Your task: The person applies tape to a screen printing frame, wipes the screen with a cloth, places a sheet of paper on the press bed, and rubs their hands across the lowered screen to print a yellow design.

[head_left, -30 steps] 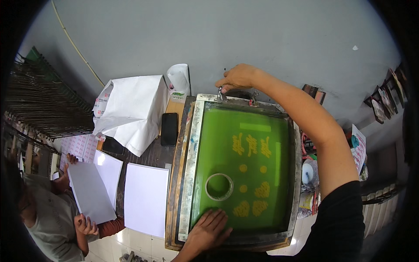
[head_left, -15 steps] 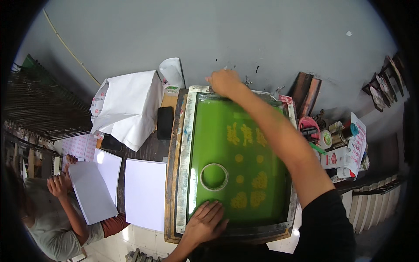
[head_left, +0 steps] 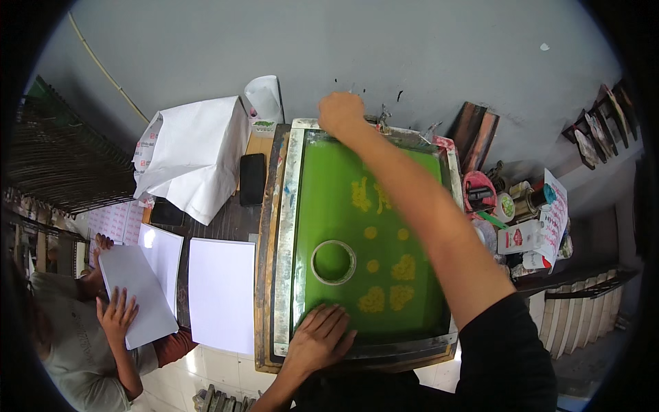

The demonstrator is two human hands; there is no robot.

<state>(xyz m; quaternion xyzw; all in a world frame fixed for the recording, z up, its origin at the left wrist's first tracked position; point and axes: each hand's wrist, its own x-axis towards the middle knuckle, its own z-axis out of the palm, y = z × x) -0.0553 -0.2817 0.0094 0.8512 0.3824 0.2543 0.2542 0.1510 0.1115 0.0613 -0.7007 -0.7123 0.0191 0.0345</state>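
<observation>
In front of me lies a screen-printing frame (head_left: 289,213) with green mesh (head_left: 329,223) bearing yellow patterns. A roll of tape (head_left: 335,282) rests flat on the mesh, left of the middle. My left hand (head_left: 321,336) lies palm down, fingers stretched, at the mesh's near left, just below the tape roll. Stretched across the screen, my right arm ends in my right hand (head_left: 341,114) at the frame's far edge. Its fingers are curled closed; what they grip there is hidden. A metal clamp (head_left: 383,120) stands to its right.
At left, a stack of white paper (head_left: 221,295), a phone (head_left: 252,180) and a white-covered bundle (head_left: 195,137) sit on the table. A co-worker's hand (head_left: 118,316) rests on other sheets (head_left: 137,292). Pots and a pink container (head_left: 478,187) crowd the right side.
My right hand has curled tighter and turned at the far edge. My left hand stays on the mesh. The co-worker's hand has come down onto the paper. The whole view has shifted slightly.
</observation>
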